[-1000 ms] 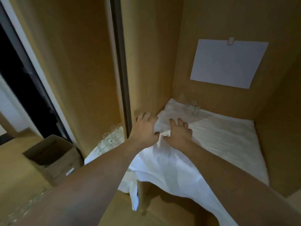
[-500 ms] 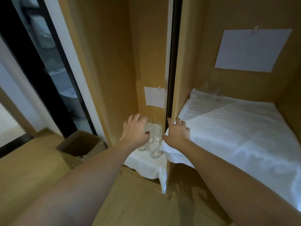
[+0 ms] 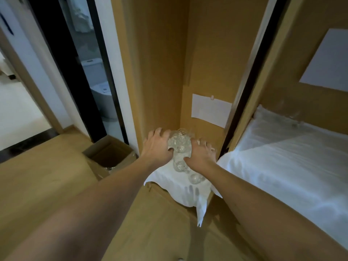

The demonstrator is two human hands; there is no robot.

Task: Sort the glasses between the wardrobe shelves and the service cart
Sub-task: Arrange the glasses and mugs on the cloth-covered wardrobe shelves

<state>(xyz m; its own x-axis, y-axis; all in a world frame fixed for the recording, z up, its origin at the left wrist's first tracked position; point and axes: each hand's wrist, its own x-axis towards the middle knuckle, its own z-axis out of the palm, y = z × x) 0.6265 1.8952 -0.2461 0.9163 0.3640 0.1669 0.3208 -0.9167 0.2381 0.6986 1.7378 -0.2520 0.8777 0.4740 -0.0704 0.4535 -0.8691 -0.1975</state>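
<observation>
Wooden flooring (image 3: 47,185) lies nearest, with an open brown cardboard box (image 3: 109,157) against the wardrobe side. On the narrow left wardrobe shelf, draped in white cloth (image 3: 180,191), both hands reach among clear glass tumblers (image 3: 179,146): left hand (image 3: 157,147) and right hand (image 3: 200,155) spread with fingers curved around the cluster; a firm grip cannot be told. Behind hangs a white paper sheet (image 3: 211,110).

No writing can be read anywhere; the paper sheet (image 3: 211,110) clipped to the wardrobe wall above and beyond the fingers (image 3: 207,147) looks blank.
</observation>
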